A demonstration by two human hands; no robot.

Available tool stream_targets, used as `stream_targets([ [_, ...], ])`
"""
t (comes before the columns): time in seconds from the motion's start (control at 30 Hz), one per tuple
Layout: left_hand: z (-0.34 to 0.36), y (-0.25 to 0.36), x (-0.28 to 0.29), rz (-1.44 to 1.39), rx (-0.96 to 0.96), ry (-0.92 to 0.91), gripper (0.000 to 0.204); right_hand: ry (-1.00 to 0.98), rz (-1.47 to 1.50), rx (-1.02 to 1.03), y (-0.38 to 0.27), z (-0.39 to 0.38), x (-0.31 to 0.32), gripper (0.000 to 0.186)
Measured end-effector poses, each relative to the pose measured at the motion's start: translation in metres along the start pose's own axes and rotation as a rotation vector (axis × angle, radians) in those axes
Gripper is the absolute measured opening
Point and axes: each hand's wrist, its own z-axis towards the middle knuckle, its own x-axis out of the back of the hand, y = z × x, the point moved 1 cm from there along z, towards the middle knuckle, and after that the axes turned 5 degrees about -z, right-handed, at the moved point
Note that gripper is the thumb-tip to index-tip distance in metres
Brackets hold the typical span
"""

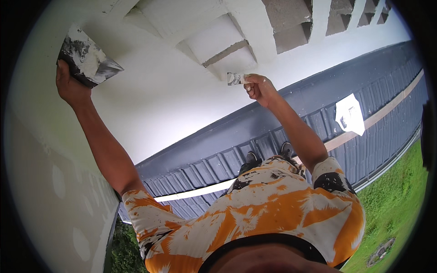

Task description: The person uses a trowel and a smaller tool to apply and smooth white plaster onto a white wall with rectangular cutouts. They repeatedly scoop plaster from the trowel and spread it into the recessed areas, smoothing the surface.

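Observation:
My left hand (72,84) is raised at the upper left, closed round a wide metal filling blade (88,59) smeared with white paste. My right hand (258,90) grips a small putty knife (235,78), its blade also smeared with paste, just below a rectangular recess (214,38) in the white wall (150,100). Whether the small blade touches the wall I cannot tell. The fingers of both hands are wrapped round their tools.
Under my feet is a dark ribbed tiled roof (391,132), crossed by a long plank (382,113), with a white irregular sheet (349,113) on it. A plastered side wall (54,182) stands at left. Grass (387,195) lies beyond the roof edge (373,180); several recesses run along the top.

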Motion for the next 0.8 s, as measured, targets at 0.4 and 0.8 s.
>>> stream_targets([
  [0.4, 0.078, -0.007, 0.065, 0.134, 0.165, -0.214, 0.059, 0.029, 0.044, 0.009, -0.011, 0.085, 0.001, 0.018],
  [0.8, 0.112, 0.018, 0.067, 0.185, 0.127, -0.274, 0.043, -0.087, 0.413, 0.108, 0.021, 0.137, -0.020, 0.009],
])
